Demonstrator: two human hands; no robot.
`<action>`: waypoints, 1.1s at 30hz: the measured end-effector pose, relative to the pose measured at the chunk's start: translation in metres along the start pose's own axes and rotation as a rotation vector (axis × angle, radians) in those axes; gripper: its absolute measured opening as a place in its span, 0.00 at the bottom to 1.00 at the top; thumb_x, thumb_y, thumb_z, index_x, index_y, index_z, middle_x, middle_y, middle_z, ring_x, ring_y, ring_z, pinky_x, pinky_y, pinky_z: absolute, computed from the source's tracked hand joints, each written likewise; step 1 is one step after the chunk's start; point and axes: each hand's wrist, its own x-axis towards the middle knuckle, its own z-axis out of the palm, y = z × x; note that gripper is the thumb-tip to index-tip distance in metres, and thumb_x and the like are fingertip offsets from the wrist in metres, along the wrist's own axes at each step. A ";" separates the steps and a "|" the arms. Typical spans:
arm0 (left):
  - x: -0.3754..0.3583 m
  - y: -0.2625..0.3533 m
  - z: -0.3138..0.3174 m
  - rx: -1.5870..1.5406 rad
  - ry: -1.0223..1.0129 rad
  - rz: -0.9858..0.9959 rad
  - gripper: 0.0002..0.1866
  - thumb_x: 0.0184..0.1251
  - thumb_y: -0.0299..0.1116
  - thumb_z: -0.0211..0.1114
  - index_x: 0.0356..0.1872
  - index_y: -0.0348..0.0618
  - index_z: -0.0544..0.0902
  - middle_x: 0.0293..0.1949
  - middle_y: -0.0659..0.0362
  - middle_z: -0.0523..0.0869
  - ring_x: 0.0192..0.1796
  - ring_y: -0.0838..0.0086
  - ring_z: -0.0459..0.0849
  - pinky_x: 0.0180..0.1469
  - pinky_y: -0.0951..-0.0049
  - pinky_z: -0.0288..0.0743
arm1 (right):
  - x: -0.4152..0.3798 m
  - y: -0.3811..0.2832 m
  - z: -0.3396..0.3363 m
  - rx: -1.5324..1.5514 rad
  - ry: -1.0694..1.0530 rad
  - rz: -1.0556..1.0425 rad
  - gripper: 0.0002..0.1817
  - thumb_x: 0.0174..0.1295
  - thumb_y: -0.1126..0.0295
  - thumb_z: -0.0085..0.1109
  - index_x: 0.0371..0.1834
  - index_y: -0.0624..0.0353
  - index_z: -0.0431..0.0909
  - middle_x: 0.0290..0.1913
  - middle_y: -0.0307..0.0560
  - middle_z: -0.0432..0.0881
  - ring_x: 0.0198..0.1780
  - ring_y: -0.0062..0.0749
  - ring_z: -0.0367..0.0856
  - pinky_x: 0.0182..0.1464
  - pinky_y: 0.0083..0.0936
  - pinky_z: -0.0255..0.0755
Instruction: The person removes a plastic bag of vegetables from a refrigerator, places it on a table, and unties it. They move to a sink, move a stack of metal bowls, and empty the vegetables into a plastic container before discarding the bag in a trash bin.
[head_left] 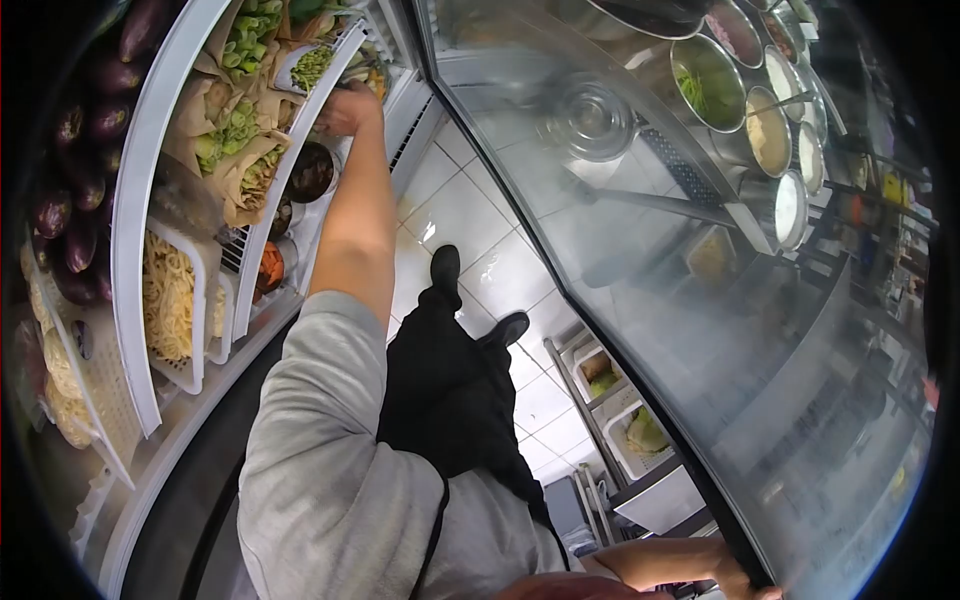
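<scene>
My left hand [352, 110] reaches into the open fridge at the upper left, beside a small white container of chopped greens [311, 67]. Its fingertips are hidden behind the shelf edge [285, 165], so what they touch cannot be made out. Below that hand, a dark round container [311, 172] and a container of orange pieces [270, 268] stand on a lower level. At the bottom right, my right hand [740, 578] grips the edge of the glass door [640, 370].
Brown paper with green vegetables [228, 135], a white basket of noodles [170, 300] and eggplants [85, 190] fill the shelves. Metal pots [708, 85] show through the glass. White baskets [640, 440] stand on a rack at right. My shoes are on the tiled floor [490, 270].
</scene>
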 end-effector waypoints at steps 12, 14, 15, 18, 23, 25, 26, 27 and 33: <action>0.017 -0.005 0.022 0.032 -0.109 -0.099 0.28 0.57 0.49 0.68 0.49 0.32 0.85 0.53 0.38 0.85 0.59 0.43 0.81 0.59 0.47 0.76 | 0.002 0.003 -0.002 -0.018 -0.035 -0.012 0.14 0.57 0.61 0.53 0.25 0.56 0.86 0.22 0.45 0.83 0.21 0.35 0.80 0.28 0.38 0.74; 0.024 0.008 -0.009 -0.036 -0.274 -0.273 0.29 0.62 0.55 0.64 0.49 0.36 0.88 0.53 0.38 0.87 0.57 0.48 0.85 0.63 0.55 0.77 | 0.001 0.005 -0.002 -0.005 -0.017 -0.011 0.15 0.57 0.61 0.53 0.25 0.56 0.86 0.22 0.45 0.83 0.21 0.35 0.80 0.28 0.38 0.74; 0.027 0.009 -0.007 -0.080 -0.260 -0.261 0.29 0.62 0.54 0.64 0.52 0.37 0.87 0.54 0.38 0.86 0.57 0.47 0.85 0.64 0.53 0.76 | 0.002 0.005 -0.002 0.001 -0.013 -0.011 0.15 0.57 0.61 0.53 0.25 0.56 0.86 0.23 0.45 0.83 0.21 0.35 0.80 0.28 0.38 0.74; 0.035 -0.011 0.006 -0.217 -0.250 -0.277 0.31 0.64 0.54 0.63 0.58 0.39 0.84 0.57 0.39 0.85 0.57 0.46 0.84 0.64 0.50 0.74 | 0.001 0.004 -0.002 0.014 -0.012 0.005 0.15 0.57 0.61 0.53 0.25 0.56 0.86 0.23 0.45 0.83 0.22 0.35 0.80 0.28 0.38 0.74; 0.049 -0.026 0.029 -0.775 -0.348 -0.568 0.23 0.69 0.43 0.68 0.57 0.37 0.83 0.57 0.50 0.85 0.58 0.59 0.83 0.61 0.64 0.75 | 0.002 0.004 0.000 0.004 -0.007 0.039 0.15 0.58 0.61 0.53 0.25 0.56 0.86 0.23 0.45 0.84 0.22 0.35 0.80 0.28 0.38 0.74; 0.053 -0.031 0.033 -1.024 -0.388 -0.608 0.21 0.69 0.40 0.68 0.57 0.37 0.83 0.57 0.50 0.84 0.58 0.60 0.82 0.62 0.64 0.75 | 0.003 0.005 -0.005 -0.022 -0.010 0.051 0.15 0.58 0.61 0.53 0.25 0.56 0.86 0.23 0.45 0.84 0.22 0.35 0.80 0.28 0.38 0.74; 0.055 -0.038 0.039 -1.121 -0.418 -0.584 0.21 0.69 0.39 0.68 0.57 0.37 0.83 0.57 0.51 0.84 0.58 0.61 0.81 0.62 0.65 0.75 | 0.012 0.006 -0.014 -0.023 -0.038 0.059 0.15 0.58 0.61 0.53 0.25 0.56 0.86 0.23 0.45 0.84 0.22 0.36 0.80 0.28 0.38 0.74; 0.056 -0.043 0.046 -1.218 -0.452 -0.557 0.20 0.70 0.38 0.68 0.57 0.37 0.82 0.57 0.51 0.84 0.58 0.62 0.81 0.63 0.65 0.74 | 0.031 0.017 -0.044 0.038 -0.091 0.148 0.17 0.59 0.58 0.54 0.35 0.61 0.85 0.33 0.51 0.84 0.33 0.42 0.81 0.40 0.43 0.73; 0.047 -0.060 0.038 -1.354 -0.555 -0.350 0.17 0.72 0.32 0.65 0.57 0.34 0.82 0.57 0.53 0.83 0.58 0.65 0.80 0.64 0.67 0.72 | 0.073 0.037 -0.107 0.300 -0.407 0.384 0.29 0.60 0.52 0.59 0.50 0.71 0.84 0.52 0.63 0.84 0.54 0.54 0.83 0.62 0.53 0.72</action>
